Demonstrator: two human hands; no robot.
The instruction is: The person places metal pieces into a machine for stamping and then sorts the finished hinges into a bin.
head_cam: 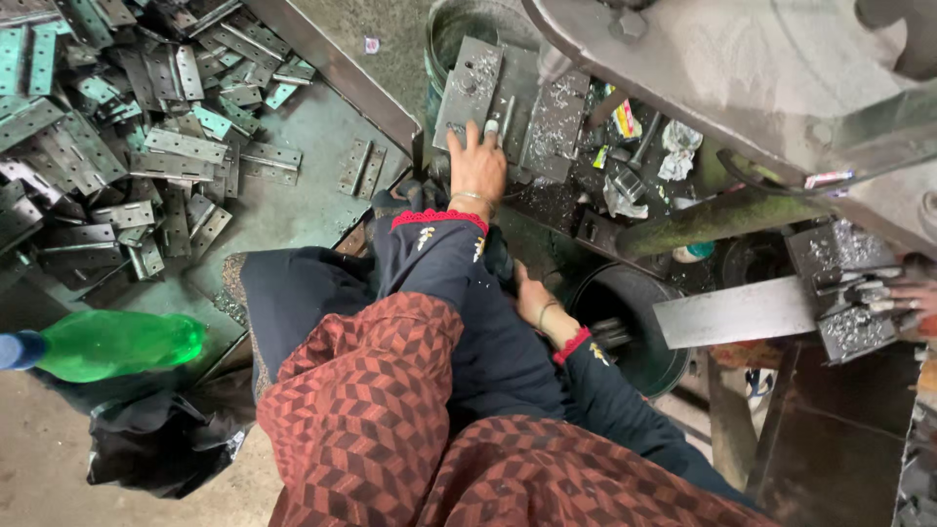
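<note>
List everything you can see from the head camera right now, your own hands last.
hinges: a large heap, grey and teal, upper left on a metal tray
bottle: one, green, lying at left
black bag: one, lower left
press plate: one, grey with metal shavings, top centre
bucket: one, black, right of centre
another person's hand: one, right edge
left hand: fingers on the press plate
right hand: low beside the bucket; grip hidden

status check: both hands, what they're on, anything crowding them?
Left hand flat on metal plate, fingers spread. Right hand low beside black bucket, grip hidden. Another person's hand at right edge.
</note>
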